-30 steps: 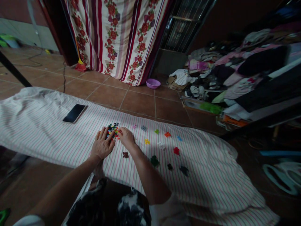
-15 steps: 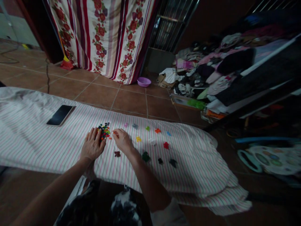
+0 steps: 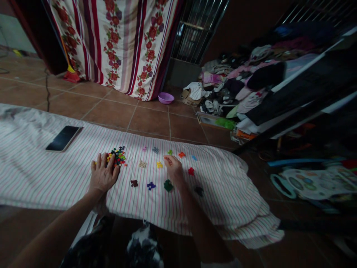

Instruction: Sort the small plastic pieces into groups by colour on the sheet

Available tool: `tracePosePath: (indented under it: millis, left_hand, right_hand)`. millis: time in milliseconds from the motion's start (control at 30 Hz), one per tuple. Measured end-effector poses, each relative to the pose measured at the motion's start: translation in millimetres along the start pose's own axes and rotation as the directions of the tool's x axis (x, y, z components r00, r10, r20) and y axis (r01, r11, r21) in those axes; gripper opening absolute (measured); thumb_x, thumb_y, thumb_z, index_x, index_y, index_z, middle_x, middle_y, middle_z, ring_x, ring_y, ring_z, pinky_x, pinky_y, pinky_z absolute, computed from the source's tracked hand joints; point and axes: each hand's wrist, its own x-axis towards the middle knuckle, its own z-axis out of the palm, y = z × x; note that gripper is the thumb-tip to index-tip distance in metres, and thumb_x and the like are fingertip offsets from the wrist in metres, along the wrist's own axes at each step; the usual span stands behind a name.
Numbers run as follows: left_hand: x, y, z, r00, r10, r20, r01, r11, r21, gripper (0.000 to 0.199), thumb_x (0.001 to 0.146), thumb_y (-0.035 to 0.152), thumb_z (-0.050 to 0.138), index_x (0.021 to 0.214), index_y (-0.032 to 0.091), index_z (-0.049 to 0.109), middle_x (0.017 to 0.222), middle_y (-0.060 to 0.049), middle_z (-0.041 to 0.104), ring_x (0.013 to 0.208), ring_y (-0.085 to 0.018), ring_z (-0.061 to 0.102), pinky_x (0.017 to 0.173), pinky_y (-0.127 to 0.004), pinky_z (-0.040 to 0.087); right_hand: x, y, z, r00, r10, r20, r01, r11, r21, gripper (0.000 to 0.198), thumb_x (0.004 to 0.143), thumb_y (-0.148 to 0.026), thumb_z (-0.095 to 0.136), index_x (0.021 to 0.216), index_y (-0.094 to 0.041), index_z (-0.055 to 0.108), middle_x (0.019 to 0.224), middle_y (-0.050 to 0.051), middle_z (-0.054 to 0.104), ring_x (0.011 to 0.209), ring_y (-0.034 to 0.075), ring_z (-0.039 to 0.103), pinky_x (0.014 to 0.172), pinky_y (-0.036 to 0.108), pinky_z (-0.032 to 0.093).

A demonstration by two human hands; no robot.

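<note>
My left hand (image 3: 103, 173) lies with fingers spread at the near left side of a mixed pile of small coloured pieces (image 3: 119, 156), its fingertips on the edge of the pile. Over the sorted groups, my right hand (image 3: 174, 168) is closed in a pinch; whatever lies between thumb and finger is too small to make out. Around it are small clusters: yellow pieces (image 3: 159, 165), light green pieces (image 3: 170, 152), orange pieces (image 3: 182, 155), red pieces (image 3: 191, 171) and dark green pieces (image 3: 168, 185). Beige pieces (image 3: 142, 164) and blue pieces (image 3: 151, 186) sit further left.
A striped cloth (image 3: 72, 175) covers the work surface, with a phone (image 3: 64, 138) on its left part. Brown (image 3: 134, 183), pink (image 3: 145, 149), grey (image 3: 155, 150), light blue (image 3: 194, 158) and black clusters (image 3: 199, 191) also lie there. Beyond stands a purple basin (image 3: 166, 98) on the tiles.
My right hand has moved right, from beside the mixed pile to the sorted clusters, still pinched. My left hand stays at the pile. The view has shifted slightly to the right.
</note>
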Motion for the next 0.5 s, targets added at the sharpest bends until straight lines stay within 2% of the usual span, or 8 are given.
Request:
tracePosePath:
  millis: [133,267,367,500]
  left_hand:
    - [0,-5,5,0.996,0.074,-0.045,-0.079,0.989,-0.127,0.059,0.087,0.043,0.038,0.137,0.013,0.044,0.144,-0.021,0.043,0.141,-0.038,0.026,0.107,-0.062,0.028]
    - [0,-10,10,0.985,0.146,-0.092,-0.164,0.961,-0.223,0.057,0.085,0.039,0.041,0.138,0.017,0.040,0.143,-0.019,0.046,0.139,-0.037,0.030,0.107,-0.065,0.028]
    - [1,-10,11,0.986,0.139,-0.095,-0.157,0.960,-0.230,0.058,0.084,0.040,0.041,0.138,0.017,0.039,0.143,-0.019,0.046,0.138,-0.038,0.031,0.107,-0.065,0.027]
    - [1,-10,10,0.990,0.126,-0.057,-0.135,0.971,-0.195,0.057,0.085,0.041,0.040,0.137,0.017,0.041,0.141,-0.018,0.047,0.138,-0.037,0.031,0.107,-0.062,0.029]
  right_hand:
    - [11,28,-32,0.983,0.150,-0.107,-0.161,0.982,-0.102,0.026,0.081,-0.028,0.048,0.098,-0.018,0.065,0.090,0.007,0.069,0.078,0.017,0.064,0.074,0.028,0.051]
    - [24,48,-57,0.952,0.274,-0.134,-0.302,0.901,-0.310,0.022,0.077,-0.024,0.051,0.092,-0.018,0.066,0.087,0.007,0.070,0.077,0.018,0.063,0.072,0.026,0.048]
    - [30,57,-68,0.936,0.332,-0.120,-0.350,0.827,-0.440,0.019,0.078,-0.023,0.053,0.089,-0.019,0.067,0.084,0.005,0.069,0.077,0.018,0.062,0.069,0.026,0.044]
    - [33,62,-70,0.942,0.323,-0.092,-0.322,0.792,-0.518,0.020,0.080,-0.021,0.053,0.092,-0.020,0.069,0.088,0.005,0.069,0.080,0.017,0.061,0.068,0.024,0.041]
